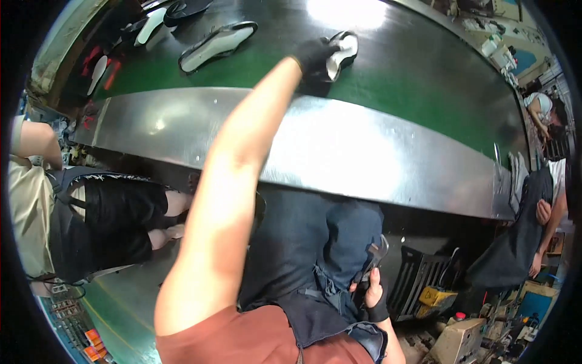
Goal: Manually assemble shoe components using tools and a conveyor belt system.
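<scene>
black-rimmed shoe (pixel 347 46) at 1 o'clock apparently being positioned by left hand (pixel 315 57), finger closure untellable; pincer-like tool (pixel 380 250) clasped in right hand's (pixel 374 295) curled fingers at 5; steady grip seemingly called for.

One shoe (pixel 218 47) lies on the worktop (pixel 418 100), left of another shoe (pixel 347 47) (a ledge (pixel 364 151) runs before both).
</scene>
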Demonstrator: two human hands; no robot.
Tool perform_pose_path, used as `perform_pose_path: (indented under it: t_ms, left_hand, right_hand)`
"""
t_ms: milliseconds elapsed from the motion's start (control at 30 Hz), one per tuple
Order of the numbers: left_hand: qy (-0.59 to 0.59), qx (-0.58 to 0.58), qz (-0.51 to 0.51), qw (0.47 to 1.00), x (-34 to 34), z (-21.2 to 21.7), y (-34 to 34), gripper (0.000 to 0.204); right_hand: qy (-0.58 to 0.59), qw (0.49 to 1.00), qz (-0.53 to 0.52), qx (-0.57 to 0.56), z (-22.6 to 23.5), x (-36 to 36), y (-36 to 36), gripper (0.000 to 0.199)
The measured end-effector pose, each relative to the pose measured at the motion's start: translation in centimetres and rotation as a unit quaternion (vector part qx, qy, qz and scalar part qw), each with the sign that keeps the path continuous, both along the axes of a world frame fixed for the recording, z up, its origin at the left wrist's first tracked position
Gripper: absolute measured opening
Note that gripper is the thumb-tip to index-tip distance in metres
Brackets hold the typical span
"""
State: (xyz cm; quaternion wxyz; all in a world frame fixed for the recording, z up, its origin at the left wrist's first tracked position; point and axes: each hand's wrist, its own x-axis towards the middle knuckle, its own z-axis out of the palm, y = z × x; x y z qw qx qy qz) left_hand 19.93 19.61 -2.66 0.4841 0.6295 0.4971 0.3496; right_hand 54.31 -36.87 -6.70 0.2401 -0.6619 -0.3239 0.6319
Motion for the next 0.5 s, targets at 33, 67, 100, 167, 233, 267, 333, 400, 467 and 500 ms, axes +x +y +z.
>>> perform_pose_path:
  t_ms: [33, 67, 100, 167, 233, 267, 333, 400, 467, 500]
  left_hand:
    - [0.097, 0.103, 0.032, 0.989, 5.7, -2.7, -0.4, 0.063]
    - [0.189, 0.215, 0.073, 0.955, 10.8, -3.8, -3.3, 0.074]
    - [0.19, 0.253, 0.054, 0.947, 11.1, -3.7, -4.3, 0.078]
    - [0.12, 0.211, -0.125, 0.962, 9.5, -0.6, -5.7, 0.077]
    - [0.376, 0.35, -0.096, 0.853, 4.0, 3.0, -4.2, 0.045]
    - [0.375, 0.458, -0.005, 0.806, -0.9, 2.7, -2.6, 0.041]
    - [0.419, 0.366, 0.162, 0.815, -9.1, 2.5, -0.6, 0.051]
    - [0.554, 0.39, 0.229, 0.699, -21.1, -0.2, 0.5, 0.068]
    - [0.61, 0.337, 0.221, 0.682, -26.6, -2.8, 0.9, 0.069]
    - [0.602, 0.343, 0.214, 0.688, -24.2, -2.6, 1.0, 0.069]
  right_hand:
    - [-0.008, 0.998, -0.052, -0.046, 0.1, 0.4, -0.2, 0.084]
    - [-0.029, 0.995, -0.085, -0.049, 0.6, 0.8, -0.5, 0.084]
    - [-0.036, 0.997, -0.054, -0.047, 1.3, 0.9, -0.1, 0.083]
    - [-0.019, 0.997, -0.051, -0.049, 0.3, 1.8, -0.6, 0.081]
    - [0.013, 0.993, -0.092, -0.067, -0.5, 1.8, -1.7, 0.08]
    - [0.016, 0.993, -0.094, -0.067, 0.0, 1.2, -1.5, 0.08]
    - [0.053, 0.99, -0.118, -0.064, 1.0, 0.5, -0.7, 0.079]
    - [0.064, 0.992, -0.088, -0.068, -0.1, 1.5, -0.7, 0.079]
    - [0.083, 0.99, -0.087, -0.079, -0.2, 1.6, -0.2, 0.079]
    - [0.079, 0.989, -0.1, -0.077, -0.1, 1.7, -0.3, 0.079]
